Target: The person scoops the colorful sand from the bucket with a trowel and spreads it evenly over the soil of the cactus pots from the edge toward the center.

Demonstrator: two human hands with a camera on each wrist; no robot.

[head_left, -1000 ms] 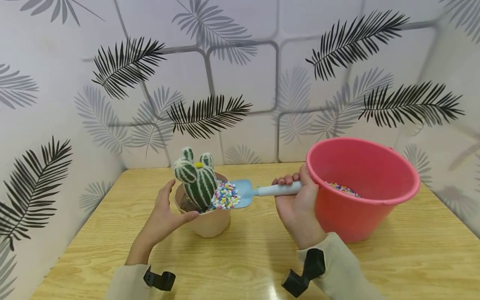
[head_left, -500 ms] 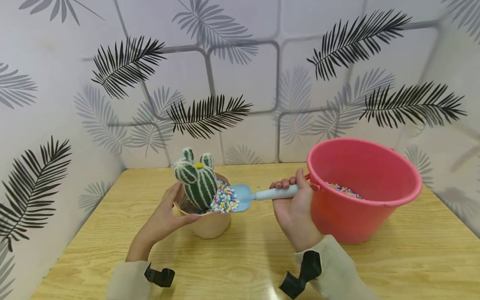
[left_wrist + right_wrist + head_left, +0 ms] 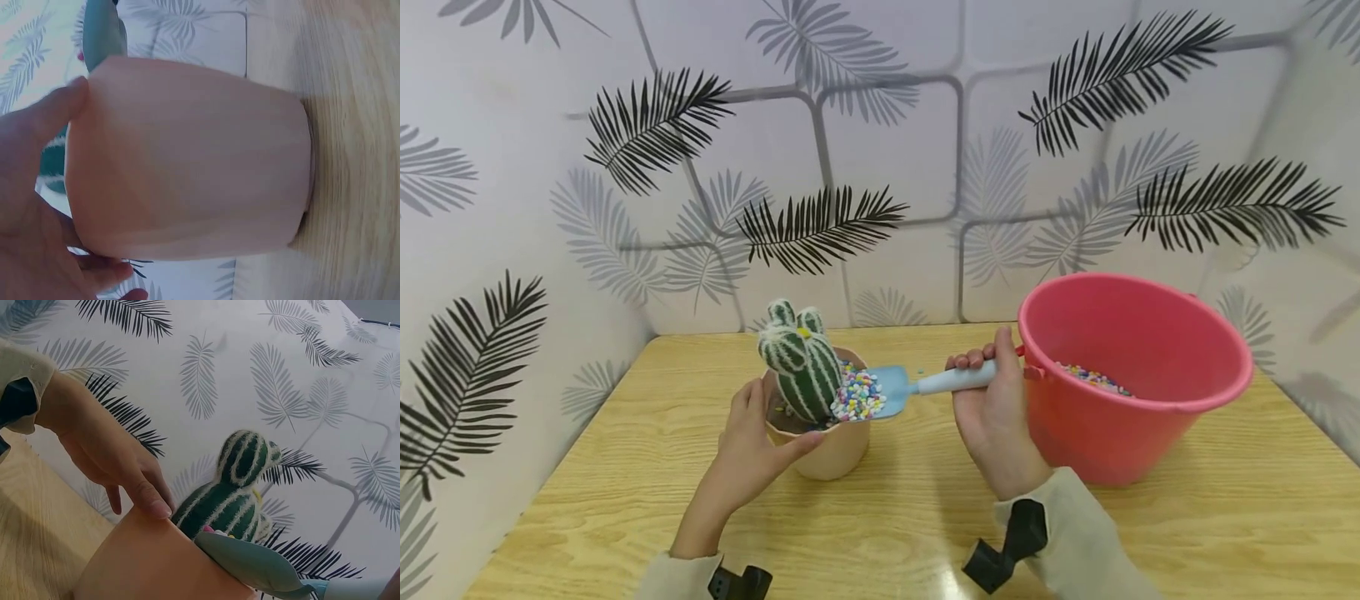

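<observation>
A striped green toy cactus (image 3: 808, 383) with white fuzz stands in a pale peach flower pot (image 3: 831, 458). My left hand (image 3: 752, 454) holds the pot by its left side, thumb at the near rim and fingers round the far side. In the left wrist view the pot (image 3: 194, 162) fills the middle. My right hand (image 3: 996, 408) grips the pale handle of a light blue hand trowel (image 3: 895, 390). Its blade lies over the pot's right rim, bearing colourful pellets (image 3: 857, 396) against the cactus. The right wrist view shows the blade (image 3: 256, 562) right at the rim.
A large pink bucket (image 3: 1120, 450) stands just right of my right hand, with more colourful pellets (image 3: 1093, 379) inside. Everything rests on a light wooden table (image 3: 880, 533). A leaf-patterned wall (image 3: 895, 150) rises behind it.
The pot has shifted slightly right and turned a little, with the cactus and my left hand. The trowel stays at the rim with its pellets; my right hand has barely moved.
</observation>
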